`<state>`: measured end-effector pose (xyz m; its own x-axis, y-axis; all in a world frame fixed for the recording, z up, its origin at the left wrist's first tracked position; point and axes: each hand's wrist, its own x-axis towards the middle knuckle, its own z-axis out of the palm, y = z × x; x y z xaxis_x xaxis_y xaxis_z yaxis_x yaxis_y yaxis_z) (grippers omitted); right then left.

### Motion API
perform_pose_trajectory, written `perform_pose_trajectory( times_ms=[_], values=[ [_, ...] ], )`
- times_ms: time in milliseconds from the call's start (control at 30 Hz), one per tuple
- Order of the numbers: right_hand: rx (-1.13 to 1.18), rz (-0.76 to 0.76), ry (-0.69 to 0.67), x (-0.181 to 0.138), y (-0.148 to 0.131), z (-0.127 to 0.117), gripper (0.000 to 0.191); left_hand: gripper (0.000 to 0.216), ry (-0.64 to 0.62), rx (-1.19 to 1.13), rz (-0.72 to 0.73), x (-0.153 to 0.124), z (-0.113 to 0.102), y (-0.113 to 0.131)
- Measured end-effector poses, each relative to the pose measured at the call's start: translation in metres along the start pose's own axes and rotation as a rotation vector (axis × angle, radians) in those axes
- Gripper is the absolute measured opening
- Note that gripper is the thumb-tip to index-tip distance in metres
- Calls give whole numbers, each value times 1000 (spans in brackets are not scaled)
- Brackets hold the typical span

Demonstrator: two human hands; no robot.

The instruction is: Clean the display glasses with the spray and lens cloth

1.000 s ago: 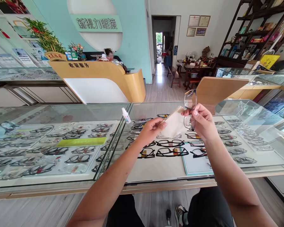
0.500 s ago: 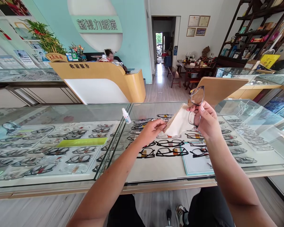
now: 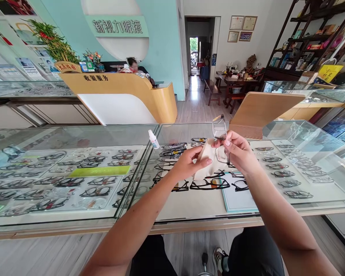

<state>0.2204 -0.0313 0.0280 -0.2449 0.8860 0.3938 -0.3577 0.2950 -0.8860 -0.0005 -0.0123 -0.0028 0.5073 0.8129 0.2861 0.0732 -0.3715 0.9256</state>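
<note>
Though half-closed, left hand [image 3: 187,163] on cloth [image 3: 209,152]

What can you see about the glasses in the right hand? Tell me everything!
The glasses have two see-through lenses in a thin dark frame; metal or plastic, I can't tell. They stand on end, one lens above the other, slightly tilted. The right hand pinches them near the middle, holding them above the glass counter. The pale cloth is close beside the lower lens; whether it touches is unclear.
</note>
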Motion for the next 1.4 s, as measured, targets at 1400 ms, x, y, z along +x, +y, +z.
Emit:
perform_pose_trajectory(
  times_ms=[1400],
  values=[
    [58,-70,188,-1,33,23,14,22,265,130,97,-6,15,6]
  ],
)
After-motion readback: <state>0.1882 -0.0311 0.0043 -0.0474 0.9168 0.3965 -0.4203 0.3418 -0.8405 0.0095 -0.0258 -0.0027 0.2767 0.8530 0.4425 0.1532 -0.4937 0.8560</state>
